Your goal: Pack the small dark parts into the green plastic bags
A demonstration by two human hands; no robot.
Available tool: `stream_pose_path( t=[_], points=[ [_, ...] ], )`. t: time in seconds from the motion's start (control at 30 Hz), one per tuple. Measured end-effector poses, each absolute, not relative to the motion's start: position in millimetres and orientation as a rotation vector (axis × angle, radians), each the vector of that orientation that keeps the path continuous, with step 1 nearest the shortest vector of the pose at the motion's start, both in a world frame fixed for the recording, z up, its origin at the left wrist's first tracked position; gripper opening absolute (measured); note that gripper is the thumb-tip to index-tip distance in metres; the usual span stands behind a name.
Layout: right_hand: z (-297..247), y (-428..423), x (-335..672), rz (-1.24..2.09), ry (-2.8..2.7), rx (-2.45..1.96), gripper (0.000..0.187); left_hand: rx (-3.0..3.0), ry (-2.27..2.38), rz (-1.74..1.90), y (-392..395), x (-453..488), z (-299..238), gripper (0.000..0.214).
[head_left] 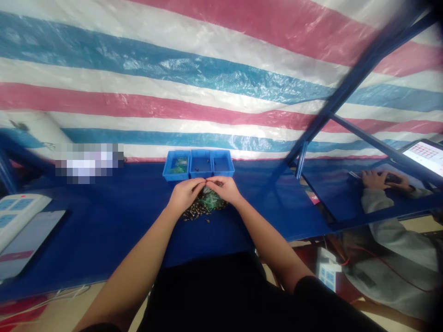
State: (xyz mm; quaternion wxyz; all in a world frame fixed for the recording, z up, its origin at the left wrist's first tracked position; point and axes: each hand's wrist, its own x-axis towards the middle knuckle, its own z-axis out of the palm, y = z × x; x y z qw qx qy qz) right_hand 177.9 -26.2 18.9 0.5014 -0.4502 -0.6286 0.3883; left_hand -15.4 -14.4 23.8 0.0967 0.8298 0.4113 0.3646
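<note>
My left hand and my right hand meet fingertip to fingertip just in front of the blue bins. Both are closed in a pinch, and whatever sits between the fingers is too small or hidden to name. Under them lies a heap of small brass-coloured screws. Beside the screws, partly covered by my right hand, are green and clear plastic pieces. Behind my hands stand a left blue bin holding green bits, a middle blue bin and a right blue bin, the latter two with a few dark small parts.
On the left of the blue table lie a tablet and a white power strip. A slanted blue metal frame rises at the right. Beyond it, another person's hands rest over a dark object. Striped sheeting hangs behind.
</note>
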Motion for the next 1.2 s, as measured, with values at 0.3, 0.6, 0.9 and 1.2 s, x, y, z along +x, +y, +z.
stream_pose_path(
  t=[0.3, 0.6, 0.9, 1.2],
  points=[
    [21.8, -27.4, 178.5, 0.913, -1.535, -1.105, 0.035, 2.417, 1.273, 0.986, -15.8, -15.7, 25.4, 0.030],
    [20.6, -26.6, 178.0, 0.933, -1.521, -1.099, 0.035, 2.422, 1.225, 1.051, -14.0, -14.9, 22.1, 0.031],
    [25.1, -28.9, 176.9, 0.930, -1.512, -1.105, 0.038, 2.416, 1.231, 1.065, -14.3, -14.4, 22.4, 0.031],
    [20.8, -26.6, 177.1, 0.935, -1.513, -1.074, 0.035, 2.441, 1.187, 1.130, -12.9, -15.7, 19.0, 0.027]
  ],
)
